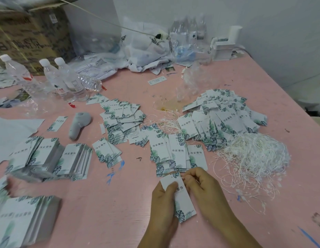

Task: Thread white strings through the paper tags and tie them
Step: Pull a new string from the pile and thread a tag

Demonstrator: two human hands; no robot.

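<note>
— So, what is the person holding?

— A paper tag [180, 197]. The left hand [163, 199] grips it from the side, thumb curled over the front. The right hand [204, 187] pinches a thin white string [182, 178] at the top corner of the tag. The tag is low and near the person, above the pink counter [120, 212].

— What is on the tag?

— It is white with green and dark blue leaves at the bottom. It has black Chinese letters, partly hidden by the thumb. The same kind of tags just behind the hands show four big letters that look like 玮宸服饰.

— Where are the other strings?

— A big fluffy heap of white strings [254, 154] lies to the right of the hands. Some loose strings [166, 120] lie in the middle of the counter, between two piles.

— And more tags?

— Lots. One messy pile of tags [225, 119] sits at the right, behind the string heap. Another loose pile [120, 120] is in the middle. Neat stacks [48, 158] stand on the left.

— Anything else?

— Water bottles [64, 81] with white caps stand at the far left. A brown box [27, 33] with big Chinese writing is behind them, too blurry to read. A white bag [148, 49] at the back says "HOTEL". A small grey gadget [78, 125] lies by the middle pile.
</note>
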